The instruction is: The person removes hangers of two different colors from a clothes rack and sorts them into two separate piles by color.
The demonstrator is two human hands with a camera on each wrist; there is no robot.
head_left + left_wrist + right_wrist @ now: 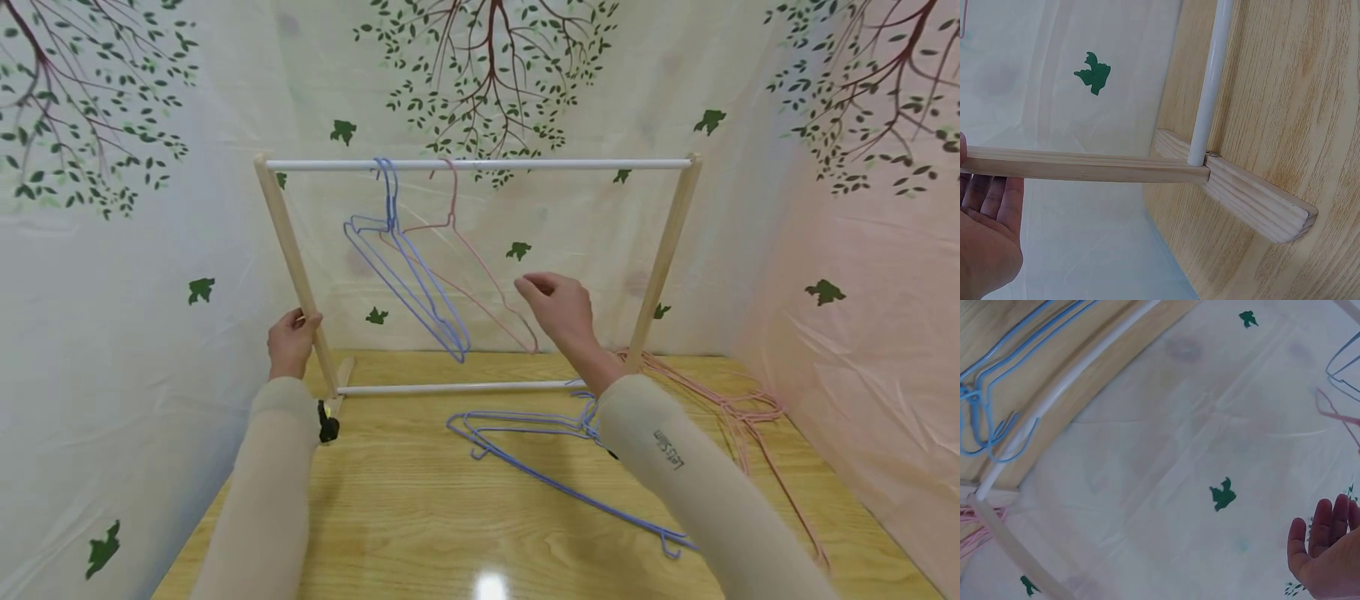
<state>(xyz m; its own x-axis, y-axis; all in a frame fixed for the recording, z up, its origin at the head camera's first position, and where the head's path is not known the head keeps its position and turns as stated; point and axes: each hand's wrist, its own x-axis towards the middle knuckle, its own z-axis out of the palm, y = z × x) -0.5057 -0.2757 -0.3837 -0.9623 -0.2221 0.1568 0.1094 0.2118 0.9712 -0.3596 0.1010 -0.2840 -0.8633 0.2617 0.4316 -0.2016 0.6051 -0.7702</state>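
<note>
My left hand [291, 343] grips the left wooden post [282, 227] of a clothes rack, thumb on one side and fingers behind it in the left wrist view. My right hand [562, 312] is raised in front of the rack, fingers loosely bent, with nothing visible in them. Nearest to it is a pink wire hanger [453, 200], which hangs tilted from the white top rod [570, 165]. To the left of that, blue wire hangers [391, 200] hang close together on the same rod. In the right wrist view, the pink hanger [1338, 417] appears apart from the fingers.
Several blue hangers [525, 470] lie stacked on the wooden table below my right arm. A pile of pink hangers [750, 410] lies at the right, beyond the right post [665, 258]. A white lower rod [450, 388] joins the posts near the wooden foot [1260, 194].
</note>
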